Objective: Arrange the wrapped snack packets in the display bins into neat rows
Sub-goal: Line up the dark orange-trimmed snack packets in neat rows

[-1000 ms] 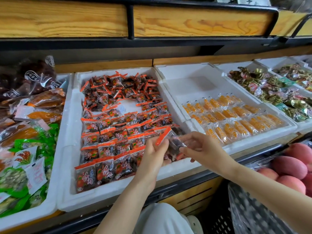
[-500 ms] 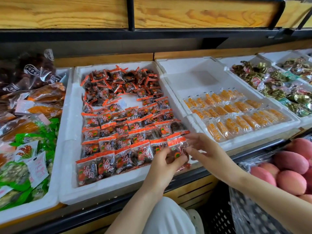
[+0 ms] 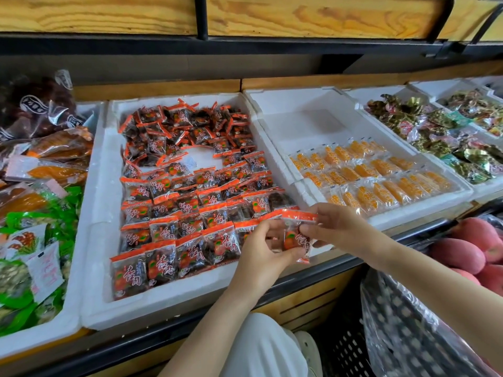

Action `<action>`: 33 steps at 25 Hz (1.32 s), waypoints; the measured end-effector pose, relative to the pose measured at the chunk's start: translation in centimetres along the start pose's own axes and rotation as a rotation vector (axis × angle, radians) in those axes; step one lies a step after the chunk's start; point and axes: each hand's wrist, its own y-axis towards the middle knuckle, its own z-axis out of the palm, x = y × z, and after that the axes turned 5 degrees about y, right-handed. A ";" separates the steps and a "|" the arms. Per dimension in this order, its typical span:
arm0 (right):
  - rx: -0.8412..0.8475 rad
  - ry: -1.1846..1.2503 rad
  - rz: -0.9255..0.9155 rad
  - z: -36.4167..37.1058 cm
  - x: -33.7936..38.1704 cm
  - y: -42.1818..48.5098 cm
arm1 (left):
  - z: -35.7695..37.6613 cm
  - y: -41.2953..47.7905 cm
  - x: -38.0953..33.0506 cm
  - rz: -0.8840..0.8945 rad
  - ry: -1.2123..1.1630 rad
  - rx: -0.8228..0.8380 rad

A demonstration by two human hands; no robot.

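A small glossy packet [image 3: 295, 236], clear film with an orange-red strip across the top, is held at the front right corner of the white foam bin [image 3: 95, 240], beside rows of matching packets [image 3: 177, 240]. The left hand [image 3: 261, 254] pinches its lower edge with curled fingers. The right hand [image 3: 334, 227] pinches its upper side.

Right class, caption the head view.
Orange-edged snack packet pinched by left hand and right hand at front corner of foam bin.

Red packets [image 3: 190, 202] cover nearly all the middle bin [image 3: 99, 213]; only a small bare patch [image 3: 202, 159] near its centre is open. The back half of the next bin [image 3: 304, 126], to its right, is free. The left hand [image 3: 261, 250] and the right hand [image 3: 336, 227], pinching one packet [image 3: 295, 238], block the front right corner.
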 end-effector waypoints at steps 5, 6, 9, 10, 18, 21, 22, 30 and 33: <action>-0.322 -0.500 -0.186 -2.9 0.4 3.1 | -0.6 1.0 0.6 0.356 0.788 -0.041; -0.335 -0.547 -0.210 -3.1 0.4 3.8 | -0.8 1.4 1.2 0.414 0.960 -0.020; -0.186 -0.722 -0.209 -2.7 -0.5 5.9 | -1.0 2.4 2.3 0.390 1.232 0.135; -0.123 -0.788 -0.183 -2.3 -1.0 6.5 | -1.0 2.8 2.4 0.378 1.269 0.191; -0.122 -1.042 -0.083 -0.8 -2.5 7.5 | -1.4 4.2 1.7 0.363 1.368 0.338; -0.135 -1.027 -0.101 -0.7 -2.5 7.4 | -2.2 3.8 1.7 0.348 1.374 0.325; -0.114 -1.044 -0.141 -0.7 -2.6 7.2 | -2.4 3.5 1.8 0.340 1.371 0.330; 0.093 -1.041 -0.122 -0.5 -2.3 5.0 | -2.6 3.2 2.1 0.335 1.253 0.323; 0.066 -0.949 -0.121 -0.8 -2.4 5.0 | -2.7 3.2 2.0 0.314 1.213 0.335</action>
